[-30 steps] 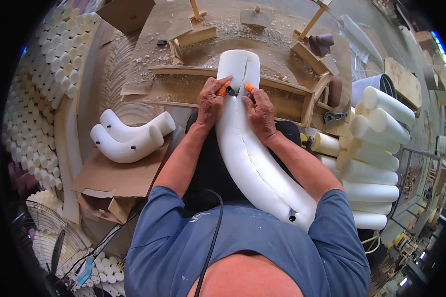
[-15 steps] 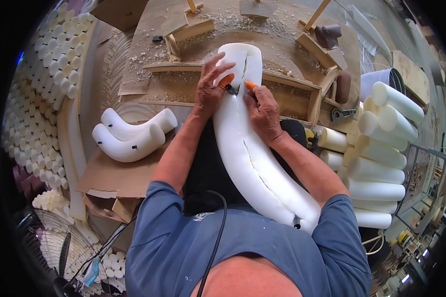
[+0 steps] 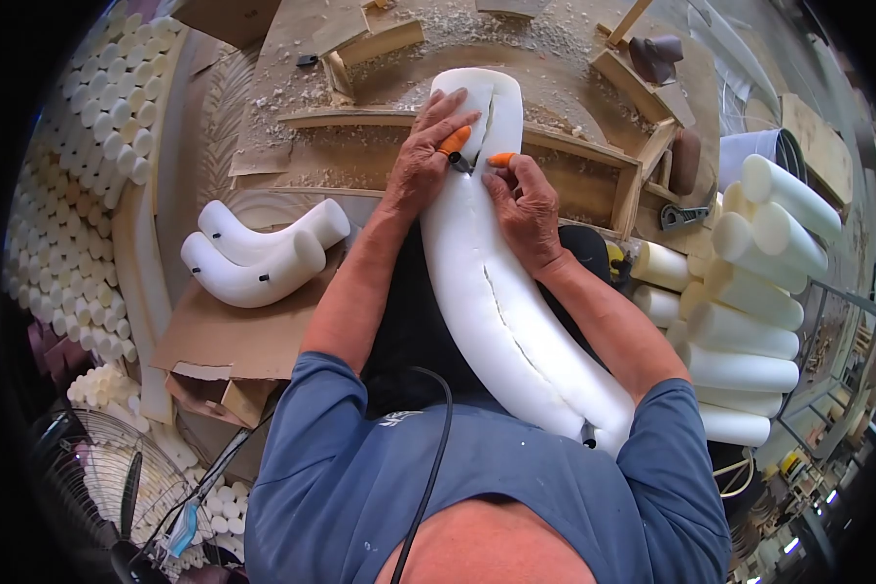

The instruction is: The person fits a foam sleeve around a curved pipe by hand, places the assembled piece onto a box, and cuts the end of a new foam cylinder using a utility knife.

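Observation:
A large curved white foam piece (image 3: 487, 282) lies across my lap, with a jagged slit running along its top. A small black tube end (image 3: 460, 162) pokes out of the upper slit, and a black fitting (image 3: 588, 435) sits at the lower end. My left hand (image 3: 428, 156) rests with fingers spread on the upper left side, its orange-covered thumb beside the black tube. Across the slit, my right hand (image 3: 526, 204) is pinched at the foam's right edge, an orange covering on a fingertip; what it grips, if anything, is too small to tell.
Two curved white pieces with black fittings (image 3: 253, 268) rest on a cardboard box (image 3: 234, 341) at left. A wooden workbench (image 3: 516, 58) with frames and shavings lies ahead. White foam cylinders (image 3: 740, 375) are stacked at right. A wire fan (image 3: 117, 467) stands lower left.
My left fingers have lifted and come down spread on the foam's upper part. My right hand has shifted slightly right, away from the slit. The view has shifted slightly.

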`<state>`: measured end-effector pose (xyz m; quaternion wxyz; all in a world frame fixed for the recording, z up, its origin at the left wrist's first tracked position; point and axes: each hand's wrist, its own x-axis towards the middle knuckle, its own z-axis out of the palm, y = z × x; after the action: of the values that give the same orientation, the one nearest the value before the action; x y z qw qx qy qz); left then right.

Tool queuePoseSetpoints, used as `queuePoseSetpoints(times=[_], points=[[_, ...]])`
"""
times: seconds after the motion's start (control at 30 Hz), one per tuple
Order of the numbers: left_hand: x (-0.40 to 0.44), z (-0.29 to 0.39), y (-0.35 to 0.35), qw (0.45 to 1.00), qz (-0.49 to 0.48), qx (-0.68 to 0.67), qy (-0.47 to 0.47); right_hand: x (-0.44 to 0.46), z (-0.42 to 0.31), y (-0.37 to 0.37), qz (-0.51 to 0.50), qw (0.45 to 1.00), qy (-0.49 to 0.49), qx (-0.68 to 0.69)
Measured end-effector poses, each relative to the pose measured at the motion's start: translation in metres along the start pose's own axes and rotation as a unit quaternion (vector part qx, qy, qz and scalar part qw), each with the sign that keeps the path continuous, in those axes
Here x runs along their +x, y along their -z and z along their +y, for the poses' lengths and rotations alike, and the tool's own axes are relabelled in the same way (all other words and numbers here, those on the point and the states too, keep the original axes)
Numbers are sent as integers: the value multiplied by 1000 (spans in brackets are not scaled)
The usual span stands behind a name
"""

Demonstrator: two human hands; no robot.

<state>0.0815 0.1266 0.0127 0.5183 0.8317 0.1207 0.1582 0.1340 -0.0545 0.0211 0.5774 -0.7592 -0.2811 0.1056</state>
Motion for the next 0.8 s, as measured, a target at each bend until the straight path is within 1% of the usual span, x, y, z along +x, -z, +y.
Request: queuePoseSetpoints(times=[0.13,0.23,0.33,0.43,0.53,0.63,0.73,0.8], points=[[1,-5,-1,1000,-3,-2,-6,7,1,0,0,999,48,-22],[2,-8,0,1000,-11,12,-15,8,0,0,-6,999,46,-14],[4,-12,-2,1000,-15,6,-18,11,4,-1,-14,997,71,-32],[5,-15,-2,1000,-18,3,-19,13,6,-3,-15,997,77,-27],[6,-12,-3,1000,-9,5,-13,13,13,-5,-15,997,76,-30],[2,-15,-6,986,29,-166,5,9,7,-7,-2,999,-15,33],[1,-19,2,967,8,-253,-29,8,1,-5,7,999,-33,31],[0,-19,3,976,-3,-213,-44,7,4,-5,7,999,-29,29]])
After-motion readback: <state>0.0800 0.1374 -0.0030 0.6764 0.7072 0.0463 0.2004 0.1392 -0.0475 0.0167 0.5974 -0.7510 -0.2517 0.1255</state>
